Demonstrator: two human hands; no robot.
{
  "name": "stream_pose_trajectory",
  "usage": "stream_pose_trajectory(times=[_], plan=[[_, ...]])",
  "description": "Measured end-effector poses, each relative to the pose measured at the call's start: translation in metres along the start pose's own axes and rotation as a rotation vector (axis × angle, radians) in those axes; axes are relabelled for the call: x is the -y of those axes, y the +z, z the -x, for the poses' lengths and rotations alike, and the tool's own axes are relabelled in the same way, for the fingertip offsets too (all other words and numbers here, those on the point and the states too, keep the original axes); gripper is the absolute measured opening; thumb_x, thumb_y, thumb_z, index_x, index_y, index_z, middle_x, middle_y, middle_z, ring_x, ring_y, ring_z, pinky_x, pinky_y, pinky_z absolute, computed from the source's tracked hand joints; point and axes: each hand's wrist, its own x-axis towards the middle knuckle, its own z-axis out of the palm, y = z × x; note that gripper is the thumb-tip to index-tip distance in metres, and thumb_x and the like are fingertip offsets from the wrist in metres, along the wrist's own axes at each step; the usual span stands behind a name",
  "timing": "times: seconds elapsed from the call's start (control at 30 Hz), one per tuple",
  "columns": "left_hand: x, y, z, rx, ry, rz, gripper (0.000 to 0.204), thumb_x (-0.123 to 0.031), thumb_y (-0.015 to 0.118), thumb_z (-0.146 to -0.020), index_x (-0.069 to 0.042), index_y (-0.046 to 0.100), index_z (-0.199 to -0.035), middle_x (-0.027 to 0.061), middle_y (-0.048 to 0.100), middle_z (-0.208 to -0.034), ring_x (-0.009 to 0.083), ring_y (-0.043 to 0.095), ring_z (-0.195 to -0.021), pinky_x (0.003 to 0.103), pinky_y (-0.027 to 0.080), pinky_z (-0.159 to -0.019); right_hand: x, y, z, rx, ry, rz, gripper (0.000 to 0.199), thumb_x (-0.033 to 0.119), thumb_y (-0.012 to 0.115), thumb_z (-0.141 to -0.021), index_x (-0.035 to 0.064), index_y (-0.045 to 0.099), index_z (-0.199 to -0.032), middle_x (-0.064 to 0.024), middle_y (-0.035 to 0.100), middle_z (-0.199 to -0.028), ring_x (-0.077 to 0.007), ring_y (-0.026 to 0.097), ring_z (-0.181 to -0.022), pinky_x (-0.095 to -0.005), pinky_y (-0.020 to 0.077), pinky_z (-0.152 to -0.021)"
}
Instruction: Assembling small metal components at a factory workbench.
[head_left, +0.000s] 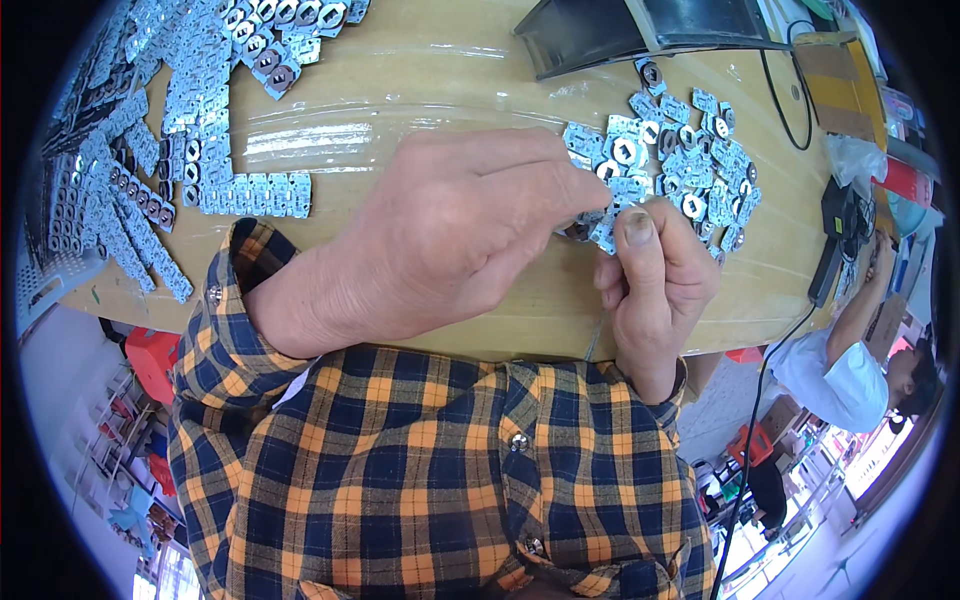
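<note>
My left hand [470, 220] reaches across the middle of the table, its fingers bent and pinched together. Between its fingertips and my right hand [658, 285] is a small light-blue circuit board [604, 236], mostly covered by the fingers. The right hand's thumb points up and its other fingers are curled in, closed on the board's edge. Just beyond both hands lies a loose pile of small circuit boards [690, 138], many with round metal pieces that have a dark or white centre.
Joined strips of similar boards [257, 195] cover the left side of the table [400, 95]. A dark bin [640, 35] stands at the far edge. A black cable [775, 90] and a black adapter [826, 270] are at the right. Another person [840, 375] sits beyond.
</note>
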Motion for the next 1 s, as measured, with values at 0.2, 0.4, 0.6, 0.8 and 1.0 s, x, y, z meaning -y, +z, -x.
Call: stream_pose_trajectory(times=[0.2,0.4,0.6,0.8,1.0], plan=[[0.0,0.002,0.001,-0.042,-0.008,-0.073,0.031,0.012,0.067,-0.071,0.001,0.068,-0.1,0.0125,0.065,-0.077,0.0238,0.064,-0.064,0.03,0.047,-0.053,-0.002,0.0,-0.001,0.014,0.015,-0.012,0.027,0.018,0.056,-0.099,0.0014,0.059,-0.078,0.0019,0.052,-0.057,-0.0017,0.042,-0.048,-0.0193,0.0308,-0.044],[-0.002,-0.004,0.0,0.008,-0.057,-0.122,0.024,0.007,0.07,-0.072,0.0,0.067,-0.095,0.0105,0.064,-0.074,0.0235,0.063,-0.061,0.03,0.046,-0.052,-0.002,-0.001,0.0,-0.007,0.104,-0.098,0.03,0.021,0.056,-0.1,0.0032,0.059,-0.076,0.0017,0.053,-0.057,-0.0013,0.042,-0.047,-0.0183,0.0312,-0.043],[-0.003,-0.009,-0.001,0.021,-0.06,-0.05,0.023,0.004,0.071,-0.074,-0.002,0.068,-0.095,0.0099,0.064,-0.074,0.023,0.063,-0.06,0.03,0.045,-0.051,-0.006,-0.003,-0.001,0.035,0.168,-0.241,0.033,0.026,0.055,-0.1,0.004,0.059,-0.077,0.0006,0.054,-0.058,-0.0015,0.041,-0.046,-0.018,0.0308,-0.043],[-0.001,-0.008,-0.002,-0.015,-0.089,0.009,0.022,0.004,0.07,-0.074,-0.002,0.068,-0.095,0.0102,0.063,-0.073,0.0225,0.061,-0.058,0.03,0.045,-0.051,-0.008,-0.001,-0.002,0.049,0.184,-0.281,0.032,0.027,0.055,-0.1,0.0037,0.06,-0.079,0.0008,0.054,-0.059,-0.0018,0.041,-0.046,-0.0178,0.0304,-0.043],[-0.003,-0.01,-0.004,0.035,0.049,0.006,0.023,0.006,0.07,-0.072,-0.001,0.068,-0.093,0.0099,0.062,-0.072,0.0225,0.059,-0.056,0.031,0.043,-0.048,-0.002,0.0,0.0,-0.003,0.188,-0.166,0.033,0.027,0.056,-0.1,0.0033,0.059,-0.077,0.0019,0.052,-0.056,-0.0017,0.041,-0.045,-0.0179,0.03,-0.042]])
